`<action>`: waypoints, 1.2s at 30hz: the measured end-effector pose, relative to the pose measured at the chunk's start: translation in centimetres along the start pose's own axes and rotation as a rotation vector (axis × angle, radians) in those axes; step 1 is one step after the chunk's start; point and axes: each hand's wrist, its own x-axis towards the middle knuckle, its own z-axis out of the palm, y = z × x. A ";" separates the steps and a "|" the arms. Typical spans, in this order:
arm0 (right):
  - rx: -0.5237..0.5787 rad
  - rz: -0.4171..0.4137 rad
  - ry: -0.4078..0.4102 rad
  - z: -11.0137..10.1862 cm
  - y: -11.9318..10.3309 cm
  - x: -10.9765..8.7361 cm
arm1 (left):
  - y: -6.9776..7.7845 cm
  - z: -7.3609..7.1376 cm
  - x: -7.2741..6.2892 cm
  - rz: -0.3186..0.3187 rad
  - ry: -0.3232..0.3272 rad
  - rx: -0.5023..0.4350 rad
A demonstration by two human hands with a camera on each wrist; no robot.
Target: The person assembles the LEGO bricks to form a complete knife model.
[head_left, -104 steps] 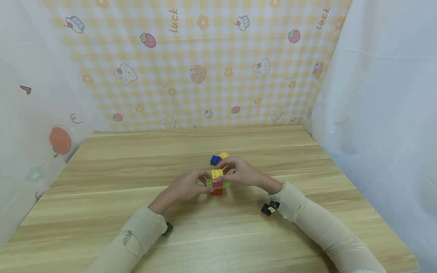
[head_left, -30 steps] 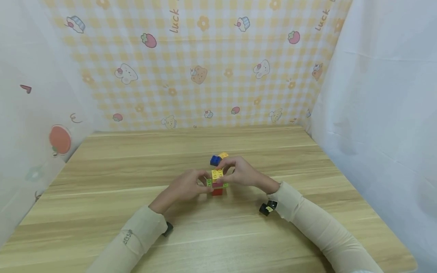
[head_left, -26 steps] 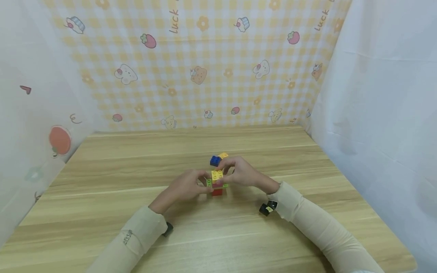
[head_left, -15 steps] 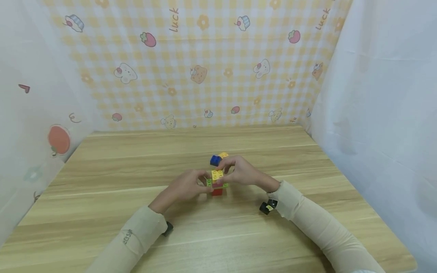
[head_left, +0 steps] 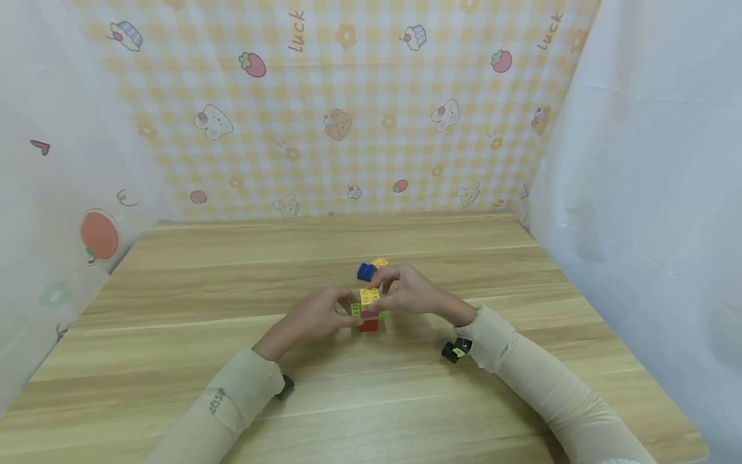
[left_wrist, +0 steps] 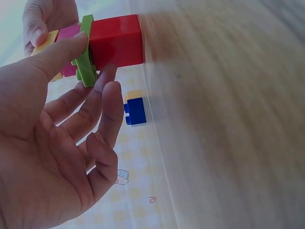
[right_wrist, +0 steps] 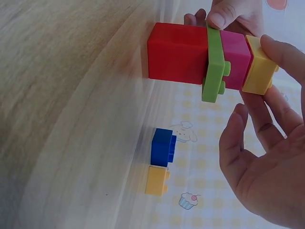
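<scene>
A small upright stack of toy building bricks stands on the table. At its base is a tall red brick point(right_wrist: 177, 52), topped by a flat green plate brick point(right_wrist: 214, 67), a magenta brick point(right_wrist: 235, 59) and a yellow brick point(right_wrist: 258, 66). My left hand point(head_left: 315, 314) holds the stack from the left, its thumb at the green and magenta bricks. From the right, my right hand point(head_left: 414, 291) pinches the yellow brick between thumb and fingers. In the right wrist view the yellow brick sits against the magenta one. Fingers partly cover the stack in each view.
Behind the stack, a blue brick point(head_left: 366, 272) and an orange-yellow brick point(head_left: 379, 263) lie side by side on the wooden table point(head_left: 243, 264). A checked cloth point(head_left: 371, 154) hangs along the back edge. White cloths hang at both sides.
Both hands stay on the stack in nearly the same place. Only a very slight shift of the view is visible; no brick has clearly moved.
</scene>
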 end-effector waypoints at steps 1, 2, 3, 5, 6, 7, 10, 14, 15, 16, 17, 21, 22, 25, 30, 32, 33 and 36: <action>0.002 -0.002 0.000 0.0 0.0 0.0 | 0.0 0.0 0.0 0.001 -0.001 0.000; 0.001 -0.003 -0.001 0.0 -0.1 0.0 | 0.0 0.0 0.1 0.003 -0.002 -0.001; -0.002 -0.007 -0.002 -0.1 -0.1 0.0 | 0.0 0.0 0.1 0.004 -0.003 -0.001; -0.015 -0.014 -0.004 -0.1 -0.1 0.0 | 0.0 0.0 0.1 0.003 -0.004 -0.003; -0.025 -0.018 -0.005 -0.1 -0.1 0.0 | 0.1 0.0 0.1 0.004 -0.006 -0.006; -0.034 -0.021 -0.006 -0.1 -0.1 0.0 | 0.1 0.0 0.1 0.004 -0.007 -0.007; -0.055 -0.023 -0.008 -0.1 -0.2 0.0 | 0.2 -0.1 0.1 0.002 -0.010 -0.008; -0.056 -0.010 -0.009 -0.1 -0.2 0.1 | 0.2 -0.1 0.1 -0.001 -0.016 -0.013; -0.053 -0.007 -0.010 -0.1 -0.3 0.1 | 0.2 -0.1 0.1 -0.002 -0.017 -0.015; -0.052 -0.004 -0.011 -0.1 -0.3 0.1 | 0.2 -0.1 0.1 -0.002 -0.018 -0.016; -0.052 -0.001 -0.013 -0.1 -0.4 0.1 | 0.2 -0.1 0.1 -0.003 -0.019 -0.018; -0.057 0.007 -0.019 -0.1 -0.5 0.1 | 0.3 -0.1 0.0 -0.002 -0.017 -0.018; -0.058 0.009 -0.019 -0.1 -0.5 0.1 | 0.2 -0.1 0.0 -0.003 -0.017 -0.017; -0.056 0.000 -0.019 -0.1 -0.5 0.1 | 0.3 -0.2 0.0 0.000 -0.018 -0.017; -0.055 -0.009 -0.020 -0.2 -0.4 0.1 | 0.4 -0.2 0.0 0.014 -0.020 -0.018; -0.059 -0.009 -0.022 -0.2 -0.4 0.1 | 0.4 -0.1 0.1 0.019 -0.018 -0.015; -0.061 -0.010 -0.022 -0.2 -0.4 0.1 | 0.3 -0.1 0.2 0.019 -0.018 -0.014; -0.070 -0.017 -0.023 -0.3 -0.3 0.1 | 0.3 0.0 0.3 0.021 -0.013 -0.012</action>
